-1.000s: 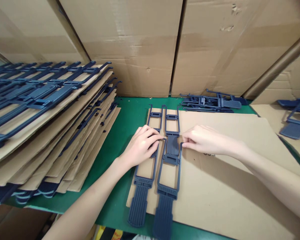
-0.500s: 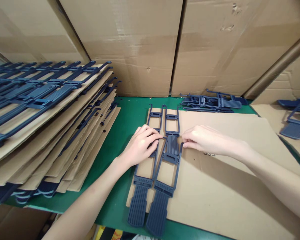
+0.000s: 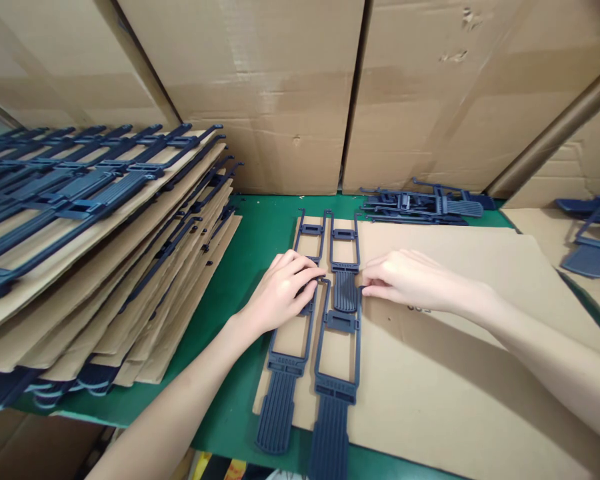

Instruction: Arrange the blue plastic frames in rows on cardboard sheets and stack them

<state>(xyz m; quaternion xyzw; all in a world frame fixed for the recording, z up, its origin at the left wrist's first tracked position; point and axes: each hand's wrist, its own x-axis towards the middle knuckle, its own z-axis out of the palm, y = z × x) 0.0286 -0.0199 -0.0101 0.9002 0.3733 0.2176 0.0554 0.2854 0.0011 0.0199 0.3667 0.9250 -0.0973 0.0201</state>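
Note:
Dark blue plastic frames, each with two hooked prongs and a ribbed paddle end, lie on a flat cardboard sheet [image 3: 450,360]. The fingers of my right hand [image 3: 397,277] pinch the right prong tip of the front right plastic frame [image 3: 336,388]. At that frame's left prong tip, my left hand [image 3: 285,287] has its thumb and fingers closed. Its palm side partly covers the front left plastic frame [image 3: 285,363]. Behind, the back right plastic frame [image 3: 345,269] has its paddle between the held frame's prongs. The back left plastic frame [image 3: 311,230] is partly hidden by my left hand.
On the left stands a tall stack of cardboard sheets [image 3: 180,293] layered with similar frames. A loose pile of frames [image 3: 425,203] lies at the back, and more frames [image 3: 593,237] are at the right. Large cardboard boxes [image 3: 260,100] wall off the rear of the green table [image 3: 220,353].
The front right frame has turned from slanted to nearly straight, its paddle end swinging right and nearer to me. Both hands stay almost where they were.

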